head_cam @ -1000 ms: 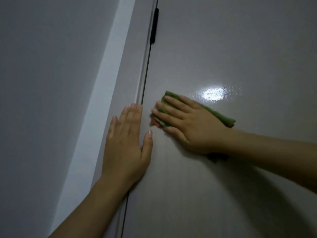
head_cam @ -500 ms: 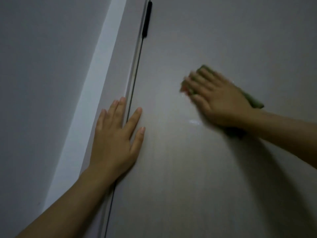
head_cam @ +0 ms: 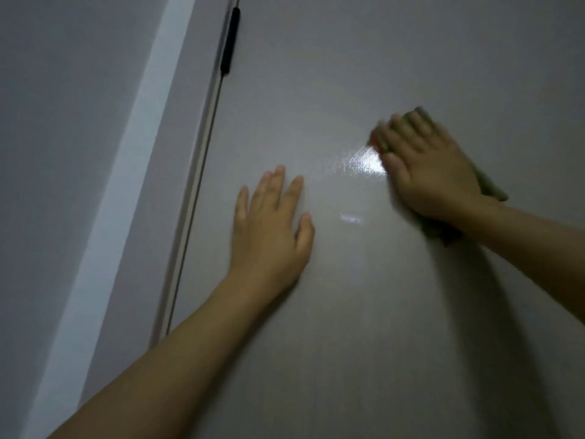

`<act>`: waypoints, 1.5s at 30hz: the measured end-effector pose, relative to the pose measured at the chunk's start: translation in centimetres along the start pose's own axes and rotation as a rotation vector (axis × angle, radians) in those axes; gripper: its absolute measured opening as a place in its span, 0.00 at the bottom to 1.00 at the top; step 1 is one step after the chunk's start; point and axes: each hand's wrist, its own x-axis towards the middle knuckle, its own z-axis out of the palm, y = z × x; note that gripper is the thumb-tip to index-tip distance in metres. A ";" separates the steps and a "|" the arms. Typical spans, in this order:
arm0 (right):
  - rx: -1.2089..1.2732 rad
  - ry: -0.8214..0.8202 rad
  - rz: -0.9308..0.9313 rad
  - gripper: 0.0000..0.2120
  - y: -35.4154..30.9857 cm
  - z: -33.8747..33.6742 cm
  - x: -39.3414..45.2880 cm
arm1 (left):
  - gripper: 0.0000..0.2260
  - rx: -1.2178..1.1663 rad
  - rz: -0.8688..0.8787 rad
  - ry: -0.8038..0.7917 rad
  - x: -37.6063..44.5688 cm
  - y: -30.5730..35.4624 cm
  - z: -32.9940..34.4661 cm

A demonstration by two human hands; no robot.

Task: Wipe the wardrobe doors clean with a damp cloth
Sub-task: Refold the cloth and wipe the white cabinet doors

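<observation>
- Two hands, both mine, both on one wardrobe door (head_cam: 364, 327).
- Left hand (head_cam: 269, 229): palm flat on the door panel, fingers straight and slightly spread, thumb out to the side, holding nothing; it rests just right of the seam.
- Right hand (head_cam: 430, 172): blurred; fingers laid out fairly straight over a green cloth (head_cam: 492, 191), pressing it against the door, up and to the right of my left hand.
- Cloth: mostly covered by my right hand; green edges show past the fingertips, beside the wrist and under the heel of the palm.
- Wet sheen (head_cam: 364, 161): bright streaked patch on the door, touching my right hand's lower fingers.
- Black handle strip (head_cam: 230, 44): upright along the door seam, well above my left hand.
- Pale wall (head_cam: 47, 153): left of the wardrobe.
</observation>
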 end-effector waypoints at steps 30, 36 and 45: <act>0.029 -0.018 0.423 0.26 12.2 -1.3 -0.9 | 0.25 0.059 0.105 0.017 3.4 9.8 3.8; 0.047 0.037 -0.076 0.25 3.9 -0.2 -6.2 | 0.23 0.091 0.107 0.066 3.5 9.9 3.7; 0.018 0.017 0.666 0.29 15.7 -1.7 -7.8 | 0.27 -0.050 -0.011 0.014 3.3 11.0 3.0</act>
